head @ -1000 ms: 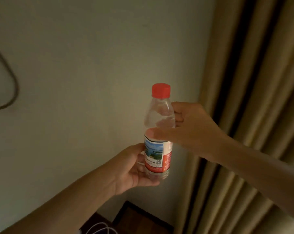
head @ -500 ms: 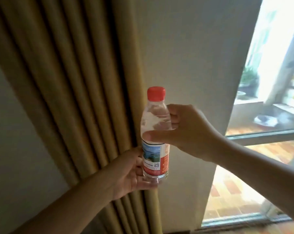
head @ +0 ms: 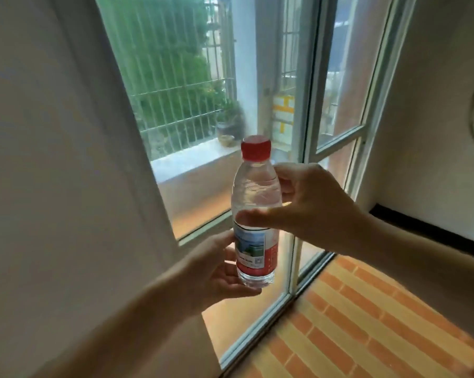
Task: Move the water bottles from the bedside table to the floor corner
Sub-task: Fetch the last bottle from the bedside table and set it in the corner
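Carry step, judged: keep the bottle [head: 255, 214] upright, walk it to the floor corner, lower base first onto the floor [head: 366, 323], then let go. Bottle is in mid-air in front of the window [head: 192, 105], red cap [head: 256, 147] on. Left hand [head: 216, 271] grip cups the base and label; right hand [head: 309, 205] grip wraps the clear upper body, thumb across the front. Both pressed tight on it.

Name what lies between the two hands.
In the head view, the water bottle: left hand cups its base, right hand grips its upper body.
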Motion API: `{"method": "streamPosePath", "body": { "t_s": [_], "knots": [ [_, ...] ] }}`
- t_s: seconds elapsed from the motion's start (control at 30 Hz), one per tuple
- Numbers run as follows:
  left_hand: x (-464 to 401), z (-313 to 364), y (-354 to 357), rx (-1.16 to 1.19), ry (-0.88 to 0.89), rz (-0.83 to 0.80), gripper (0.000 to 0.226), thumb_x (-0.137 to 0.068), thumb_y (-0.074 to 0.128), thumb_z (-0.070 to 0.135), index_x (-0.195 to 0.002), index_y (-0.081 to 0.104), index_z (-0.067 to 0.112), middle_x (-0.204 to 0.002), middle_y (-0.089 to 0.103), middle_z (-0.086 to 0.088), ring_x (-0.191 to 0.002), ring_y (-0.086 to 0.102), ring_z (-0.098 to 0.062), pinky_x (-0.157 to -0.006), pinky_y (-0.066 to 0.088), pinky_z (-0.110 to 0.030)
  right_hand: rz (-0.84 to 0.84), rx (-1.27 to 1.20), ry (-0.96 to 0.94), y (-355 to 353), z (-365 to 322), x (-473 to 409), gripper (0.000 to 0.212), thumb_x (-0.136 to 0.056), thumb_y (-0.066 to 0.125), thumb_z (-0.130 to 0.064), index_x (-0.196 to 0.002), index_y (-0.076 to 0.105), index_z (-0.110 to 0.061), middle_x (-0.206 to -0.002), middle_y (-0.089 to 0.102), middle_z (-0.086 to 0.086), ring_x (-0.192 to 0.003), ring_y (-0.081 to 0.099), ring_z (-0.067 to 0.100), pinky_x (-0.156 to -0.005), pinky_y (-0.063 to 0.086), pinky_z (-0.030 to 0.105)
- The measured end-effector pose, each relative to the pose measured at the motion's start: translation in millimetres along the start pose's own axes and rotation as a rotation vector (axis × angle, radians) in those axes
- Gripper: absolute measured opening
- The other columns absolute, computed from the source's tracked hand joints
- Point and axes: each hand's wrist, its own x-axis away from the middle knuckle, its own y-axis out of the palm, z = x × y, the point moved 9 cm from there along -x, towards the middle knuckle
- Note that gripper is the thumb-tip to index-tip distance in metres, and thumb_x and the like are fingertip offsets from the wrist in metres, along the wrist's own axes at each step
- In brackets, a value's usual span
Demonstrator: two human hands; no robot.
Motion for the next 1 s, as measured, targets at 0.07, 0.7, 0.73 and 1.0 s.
{"method": "streamPosePath", "body": {
  "t_s": [0.07, 0.7, 0.73, 1.0],
  "knots": [
    [-32.8, 15.4, 31.2, -0.077, 0.011, -0.074, 0.049, -0.085, 0.061, 0.041, -0.109, 0.065, -0.001, -0.116, 0.064, -0.035, -0.093, 0.069, -0.040, -0.085, 0.059, -0.047, 0.052, 0.054, 0.065, -31.7, 29.9, -0.6, 0.064, -0.062, 0.075, -0.060, -0.105, 0.072, -0.013, -0.095, 0.079, 0.002, -0.083, 0.077, 0.015, -0.075, 0.062, 0.044],
    [-280.5, 71.0, 338.9, -0.370, -0.088, -0.548, 0.039, -0.095, 0.048, 0.034, -0.100, 0.071, 0.002, -0.095, 0.075, -0.025, -0.088, 0.072, -0.035, -0.088, 0.055, -0.047, 0.413, 0.223, 0.484, -307.4, 257.0, 24.6, 0.057, -0.067, 0.081, -0.048, -0.113, 0.067, -0.017, -0.103, 0.077, -0.001, -0.093, 0.075, 0.015, -0.083, 0.063, 0.038],
    [-291.5, 75.6, 355.9, -0.371, -0.090, -0.550, 0.039, -0.096, 0.047, 0.033, -0.097, 0.072, 0.002, -0.093, 0.075, -0.025, -0.087, 0.071, -0.035, -0.086, 0.055, -0.046, 0.412, 0.232, 0.490, -324.5, 268.2, 24.1, 0.053, -0.070, 0.082, -0.044, -0.112, 0.067, -0.016, -0.103, 0.077, 0.000, -0.093, 0.075, 0.016, -0.083, 0.063, 0.038],
    [-382.9, 111.2, 481.4, -0.359, -0.108, -0.577, 0.039, -0.095, 0.048, 0.028, -0.088, 0.073, -0.001, -0.083, 0.075, -0.024, -0.070, 0.073, -0.031, -0.076, 0.058, -0.040, 0.444, 0.264, 0.536, -442.9, 359.3, 11.5, 0.056, -0.070, 0.084, -0.042, -0.117, 0.065, -0.017, -0.105, 0.077, -0.002, -0.097, 0.074, 0.012, -0.086, 0.062, 0.037]
  ]
}}
